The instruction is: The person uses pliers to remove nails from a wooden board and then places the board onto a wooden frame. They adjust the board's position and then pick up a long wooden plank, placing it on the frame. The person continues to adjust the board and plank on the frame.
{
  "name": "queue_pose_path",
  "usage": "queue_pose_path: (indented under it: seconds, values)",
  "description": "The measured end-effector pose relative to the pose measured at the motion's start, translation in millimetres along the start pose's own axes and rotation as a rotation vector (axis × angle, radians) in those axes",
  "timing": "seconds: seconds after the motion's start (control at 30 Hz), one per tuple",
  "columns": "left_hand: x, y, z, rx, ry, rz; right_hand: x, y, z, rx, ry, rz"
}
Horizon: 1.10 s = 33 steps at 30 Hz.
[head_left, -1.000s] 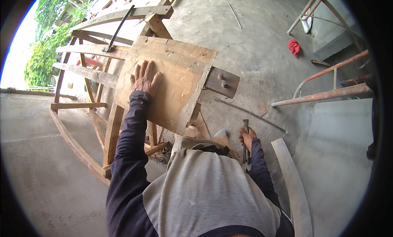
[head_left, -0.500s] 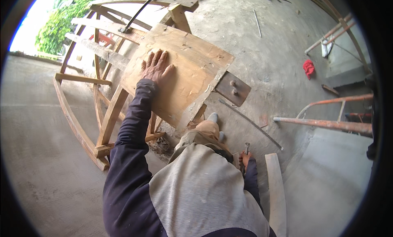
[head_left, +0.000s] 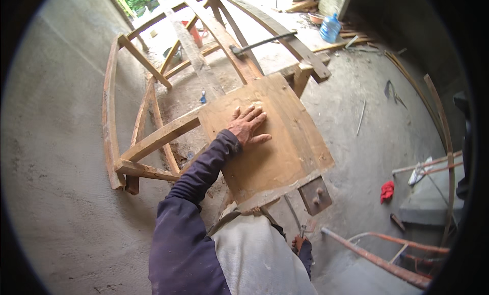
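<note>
My left hand (head_left: pixel 247 126) lies flat on a plywood board (head_left: pixel 285 137), fingers spread and holding nothing. The board rests on a wooden frame (head_left: pixel 158 138) of beams and curved pieces. Low by my right side, my right hand (head_left: pixel 299 242) is closed round a hand tool (head_left: pixel 303 230); only its greyish metal end shows, so its kind is unclear. From the board's near right edge juts a dark plate (head_left: pixel 316 197) with two round studs. A black-handled hammer (head_left: pixel 262 43) lies across the beams beyond the board.
Orange tubular metal frames (head_left: pixel 377 257) lie at the right, near a red cloth (head_left: pixel 387 191). A blue water jug (head_left: pixel 330 28) and stacked boards are at the far right. A long curved wooden strip (head_left: pixel 444 132) stands by the right wall. A thin rod (head_left: pixel 361 117) lies on the concrete floor.
My view has turned, so the board and frame appear farther right and lower, and the far jug has come into sight. My left hand stays flat on the board; the right still grips the tool.
</note>
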<state>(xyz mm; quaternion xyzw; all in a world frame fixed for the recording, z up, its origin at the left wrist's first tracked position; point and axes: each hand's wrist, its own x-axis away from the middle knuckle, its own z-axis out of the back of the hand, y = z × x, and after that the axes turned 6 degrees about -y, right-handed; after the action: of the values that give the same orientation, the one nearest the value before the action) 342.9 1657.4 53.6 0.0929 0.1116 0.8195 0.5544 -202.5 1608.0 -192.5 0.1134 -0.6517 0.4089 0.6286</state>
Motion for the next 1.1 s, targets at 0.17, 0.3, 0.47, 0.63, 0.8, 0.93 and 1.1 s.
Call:
queue_pose_path:
  seconds: [0.17, 0.3, 0.47, 0.63, 0.8, 0.93, 1.1]
  values:
    - [36.6, -10.3, -0.9, 0.062, 0.253, 0.207, -33.8, -17.3, 23.6, 0.065, 0.056, -0.047]
    - [71.1, -28.3, -22.8, 0.146, 0.703, 0.418, -45.9, -26.0, 26.7, 0.12, -0.075, -0.036]
    - [125.8, -21.7, -57.8, 1.563, 0.777, 1.117, -18.2, -62.5, 23.6, 0.517, -0.241, 0.32]
    - [149.1, 43.1, -87.7, 2.245, 0.623, 0.658, 7.3, -119.7, -7.9, 0.361, -0.308, 0.376]
    - [140.3, 51.2, -103.9, 1.916, 0.569, 0.76, 10.0, -179.3, -72.7, 0.08, -0.334, 0.494]
    - [136.8, 45.0, -111.6, 1.983, 0.551, 0.72, 22.4, -188.4, -122.3, 0.772, -0.302, 0.918]
    - [139.4, 49.7, -112.7, 2.009, 0.541, 0.645, 30.4, -189.2, -134.7, 0.217, -0.356, 0.539]
